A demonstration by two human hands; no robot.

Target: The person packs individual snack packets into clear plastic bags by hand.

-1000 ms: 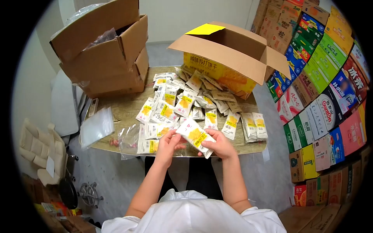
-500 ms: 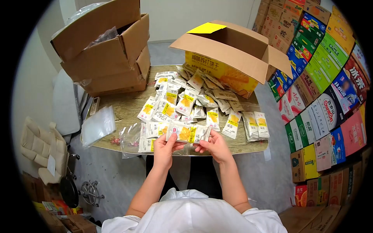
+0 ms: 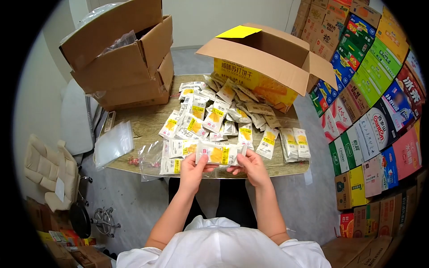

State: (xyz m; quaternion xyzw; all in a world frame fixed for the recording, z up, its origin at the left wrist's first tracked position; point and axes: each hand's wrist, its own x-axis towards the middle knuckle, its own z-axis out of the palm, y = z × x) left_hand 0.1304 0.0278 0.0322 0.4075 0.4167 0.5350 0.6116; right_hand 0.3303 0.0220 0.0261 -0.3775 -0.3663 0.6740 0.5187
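Observation:
Above the table's near edge I hold a white-and-yellow cracker packet [image 3: 219,155] level between both hands. My left hand [image 3: 193,172] is closed on its left end, thumb on top. Gripping the right end is my right hand [image 3: 251,167], its thumb also on the front. Just left of it, more cracker packets [image 3: 178,148] lie on a clear plastic bag [image 3: 150,157]. Beyond my hands spreads a loose pile of similar packets [image 3: 216,112]. A small group of packets [image 3: 295,145] stands side by side at the table's right.
An open yellow soda-cracker carton [image 3: 254,76] stands behind the pile. Stacked brown cartons [image 3: 120,67] occupy the back left of the wooden table [image 3: 147,120]. Clear plastic bags [image 3: 115,142] lie at the left edge. Colourful boxes [image 3: 366,111] line the right side.
The held packet has shifted slightly right and now faces up more fully. My right hand has moved a little, with its thumb now on the packet's right end.

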